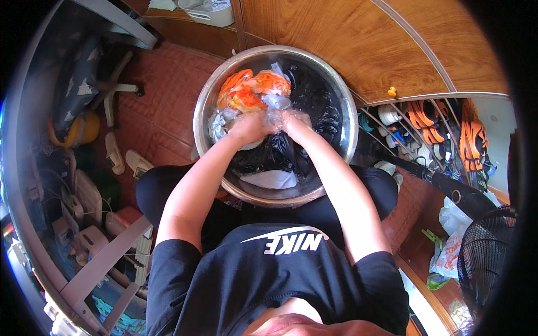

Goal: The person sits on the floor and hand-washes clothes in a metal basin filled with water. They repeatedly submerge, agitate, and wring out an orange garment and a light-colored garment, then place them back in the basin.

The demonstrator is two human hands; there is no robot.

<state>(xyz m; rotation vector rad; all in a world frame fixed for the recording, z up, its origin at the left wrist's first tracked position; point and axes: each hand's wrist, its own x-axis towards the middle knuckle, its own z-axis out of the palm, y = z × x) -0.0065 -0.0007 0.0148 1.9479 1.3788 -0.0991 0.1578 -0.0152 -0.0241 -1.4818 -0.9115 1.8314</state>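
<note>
A round stainless steel basin point(352, 138) of water sits in front of me, between my knees. Both hands are inside it, close together near the middle. My left hand point(251, 127) and my right hand point(295, 122) close on a wet pale, thin piece point(275, 114); most of the fingertips are hidden. Beyond the left hand lies a crumpled orange-and-white bundle point(241, 94), wet fabric or thin plastic, I cannot tell which. Shiny black wet material point(317, 94) fills the right side and the front. Near the front rim a white piece point(271, 179) lies in the water.
Wooden cabinet doors point(328, 42) rise just behind the basin. To the right are a rack of shoes point(420, 130), plastic bags point(449, 239) and a black mesh basket or guard point(483, 256). Slippers point(113, 153) rest on the red tiled floor point(168, 92) at left, near a chair base point(110, 96).
</note>
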